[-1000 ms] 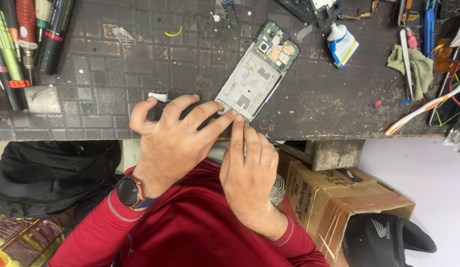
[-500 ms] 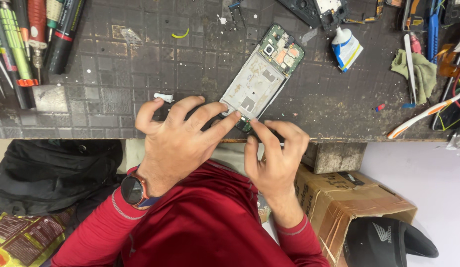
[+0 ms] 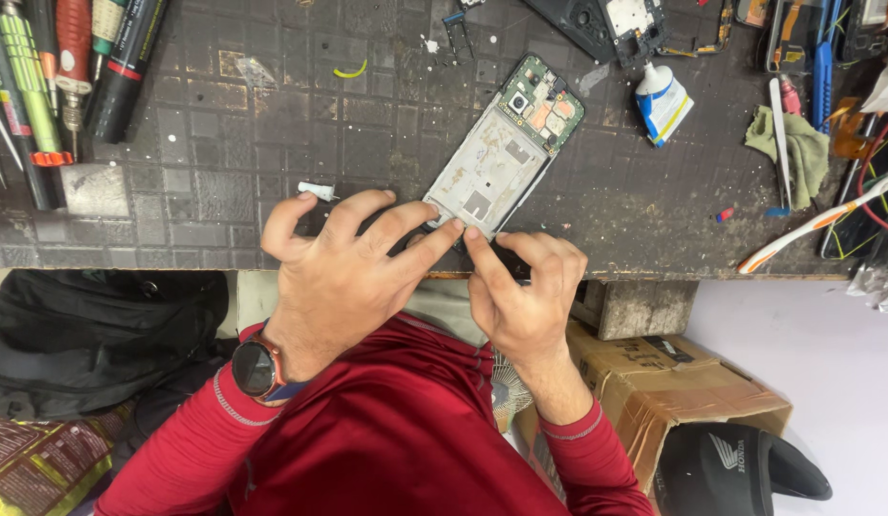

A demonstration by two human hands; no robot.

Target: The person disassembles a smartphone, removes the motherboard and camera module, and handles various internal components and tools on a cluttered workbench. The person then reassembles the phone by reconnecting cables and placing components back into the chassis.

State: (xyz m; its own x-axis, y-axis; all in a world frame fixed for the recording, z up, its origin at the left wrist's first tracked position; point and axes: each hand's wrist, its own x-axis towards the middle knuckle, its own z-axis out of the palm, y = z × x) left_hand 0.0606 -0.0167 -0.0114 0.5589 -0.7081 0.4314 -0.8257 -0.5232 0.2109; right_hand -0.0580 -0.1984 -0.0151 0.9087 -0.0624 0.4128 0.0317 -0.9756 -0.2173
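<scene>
Far left of the bench (image 3: 224,143): a row of screwdrivers (image 3: 71,67), handles pointing away. Left hand (image 3: 343,272) spread wide at the near edge, fingertips pressing down on the near end of the opened phone frame (image 3: 501,158); palm covers a dark part, cannot tell what. The grip is a flat press, nothing enclosed. Right hand (image 3: 525,296) just beside it, index and thumb pinched narrow at the frame's near corner; whether they hold anything is hidden. The frame lies diagonally, green circuit board at its far end. Judgement: steady the frame with the left, work the corner slowly, little force, keep clear of the board. Further right: glue tube (image 3: 662,100), green cloth (image 3: 797,148), tweezers (image 3: 778,143).
</scene>
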